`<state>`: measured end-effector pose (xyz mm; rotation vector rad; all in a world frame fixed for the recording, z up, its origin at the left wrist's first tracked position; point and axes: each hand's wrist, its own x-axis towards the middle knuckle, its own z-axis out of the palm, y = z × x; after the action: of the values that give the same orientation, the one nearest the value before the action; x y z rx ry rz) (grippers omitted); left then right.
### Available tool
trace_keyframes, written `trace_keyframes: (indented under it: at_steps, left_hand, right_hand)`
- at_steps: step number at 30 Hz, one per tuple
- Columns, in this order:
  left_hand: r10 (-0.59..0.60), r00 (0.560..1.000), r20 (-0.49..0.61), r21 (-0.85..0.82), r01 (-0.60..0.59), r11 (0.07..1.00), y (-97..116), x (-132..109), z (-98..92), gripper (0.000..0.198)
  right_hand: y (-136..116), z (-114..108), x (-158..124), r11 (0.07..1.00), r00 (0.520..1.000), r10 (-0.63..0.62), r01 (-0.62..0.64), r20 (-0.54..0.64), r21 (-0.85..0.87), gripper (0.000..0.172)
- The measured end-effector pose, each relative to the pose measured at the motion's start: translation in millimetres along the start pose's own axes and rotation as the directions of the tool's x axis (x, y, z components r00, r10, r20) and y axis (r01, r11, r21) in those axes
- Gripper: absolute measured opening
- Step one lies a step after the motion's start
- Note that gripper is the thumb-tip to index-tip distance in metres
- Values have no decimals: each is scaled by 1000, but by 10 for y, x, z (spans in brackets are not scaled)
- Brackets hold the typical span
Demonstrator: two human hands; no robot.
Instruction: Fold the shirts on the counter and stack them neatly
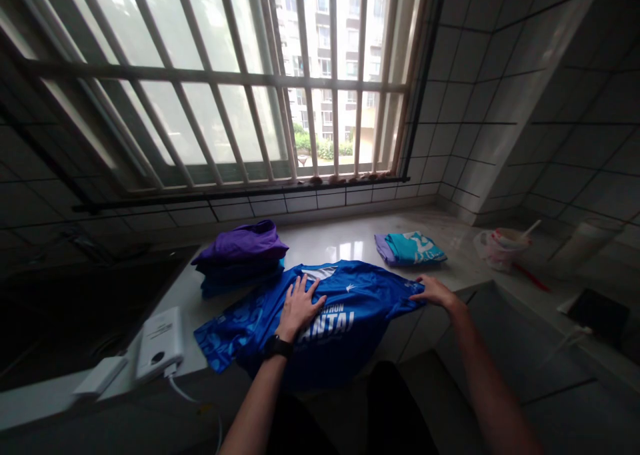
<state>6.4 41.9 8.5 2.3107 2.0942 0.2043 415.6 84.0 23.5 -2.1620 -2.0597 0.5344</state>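
A pink-and-white container [500, 258] is seen on the counter at the right of the frame, and a thin pale stick [533, 229] is propped in it; whatever else is held inside cannot be made out. At the left of the frame a dark sink basin [65, 308] is sunk into the counter, its interior lost in shadow. The glossy pale stone counter [333, 238] is lit from a barred window [215, 76] across the top of the frame, set in white tiled walls [457, 62] with dark joints. A glossy blue printed T-shirt [340, 338] is laid at the lower centre, partly on the counter and partly draped over its front edge. It is pressed from above, near the collar, by the left hand [300, 308], its fingers spread; a black wristwatch [278, 347] is worn there. The sleeve at centre right is pinched between the thumb and fingers of the right hand [433, 291]. Behind the shirt, a purple and dark-blue fabric stack [243, 255] is placed at centre left, and a folded teal and lilac garment [413, 248] at centre right. A white rectangular device [163, 338] with a white cable [186, 395] is set at the lower left.
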Motion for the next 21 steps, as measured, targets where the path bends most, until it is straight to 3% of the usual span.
trace_keyframes:
  at_steps: [7,12,19,21]
  left_hand:
    - [-5,1000,-4,-22,5,1000,11,-7,-23,62]
    - [2,1000,-13,-17,-2,1000,16,-12,-33,61]
    - [-3,1000,-12,-18,2,1000,16,-9,-31,61]
    - [-3,1000,-19,-19,3,1000,14,-8,-26,60]
  right_hand:
    - [90,-118,-27,1000,997,-15,17,71,-26,73]
    - [-37,-51,-77,998,996,-64,65,65,-17,63]
    - [-33,-26,-128,991,999,-20,23,25,-128,90]
    - [10,-37,-121,988,999,-23,27,28,-150,87]
